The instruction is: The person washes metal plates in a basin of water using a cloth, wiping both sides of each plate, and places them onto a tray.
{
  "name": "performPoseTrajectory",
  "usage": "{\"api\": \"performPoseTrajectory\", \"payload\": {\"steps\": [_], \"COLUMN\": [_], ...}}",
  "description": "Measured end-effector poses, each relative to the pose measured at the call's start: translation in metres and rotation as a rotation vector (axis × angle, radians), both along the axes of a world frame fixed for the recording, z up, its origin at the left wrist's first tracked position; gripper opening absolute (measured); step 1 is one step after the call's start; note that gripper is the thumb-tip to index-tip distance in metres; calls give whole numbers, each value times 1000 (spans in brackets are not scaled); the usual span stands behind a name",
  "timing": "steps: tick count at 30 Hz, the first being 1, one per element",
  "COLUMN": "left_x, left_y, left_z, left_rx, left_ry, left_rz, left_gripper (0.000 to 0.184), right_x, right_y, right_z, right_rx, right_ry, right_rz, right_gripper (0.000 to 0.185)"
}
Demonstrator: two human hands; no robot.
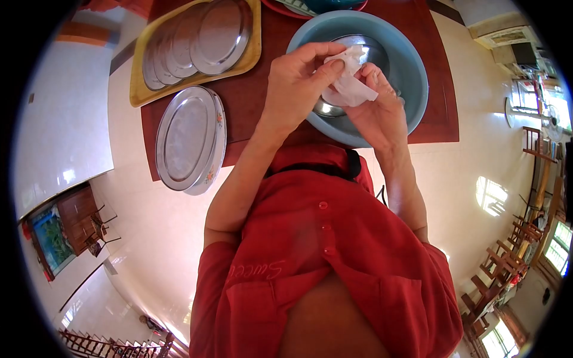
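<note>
A crumpled white tissue or cloth [352, 86] is between my two hands, over a blue-grey basin [416, 89]. My left hand [298, 80] pinches its left side between thumb and fingers. On the other side, my right hand [382, 104] holds its right edge with curled fingers. Inside the basin, partly hidden behind my hands and the tissue, lies a round shiny metal dish [377, 55].
A yellow tray [255, 36] with several round metal plates [221, 36] lies at the upper left of the red-brown table [441, 113]. Oval metal platters [186, 140] overlap the table's near left edge. Part of a red-rimmed container [277, 7] shows behind the basin.
</note>
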State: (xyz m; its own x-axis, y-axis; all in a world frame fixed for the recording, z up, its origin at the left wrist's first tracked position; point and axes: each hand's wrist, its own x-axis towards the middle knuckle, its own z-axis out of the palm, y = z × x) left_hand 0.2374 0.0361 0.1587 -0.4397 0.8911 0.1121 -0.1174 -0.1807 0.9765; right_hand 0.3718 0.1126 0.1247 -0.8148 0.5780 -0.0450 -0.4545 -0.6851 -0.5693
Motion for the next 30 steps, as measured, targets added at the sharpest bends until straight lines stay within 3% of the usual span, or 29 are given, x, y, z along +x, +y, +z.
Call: {"api": "performPoseTrajectory", "payload": {"steps": [5,7,11,13,19,30], "left_x": [-3,-9,-9,-10,-13,-10], "left_y": [-1,-3,-2,-1,1,6], "left_z": [-1,-5,-4,-4,9,1], "left_rx": [50,-49,26,62,63,38], "left_ry": [-18,70,194,388,603,570], "left_rz": [-2,-60,-57,-41,-46,-13], "left_gripper": [25,21,17,17,13,12], "right_x": [-1,-2,-5,-4,-2,-11], "right_y": [0,-2,-9,-8,-5,-11], "right_z": [-2,-2,12,11,10,12], "right_rx": [2,63,105,367,651,587], "right_ry": [-60,-89,-190,-268,-422,-416], "right_rz": [-27,-57,-162,-199,-260,-350], "right_gripper": [21,19,11,9,8,5]}}
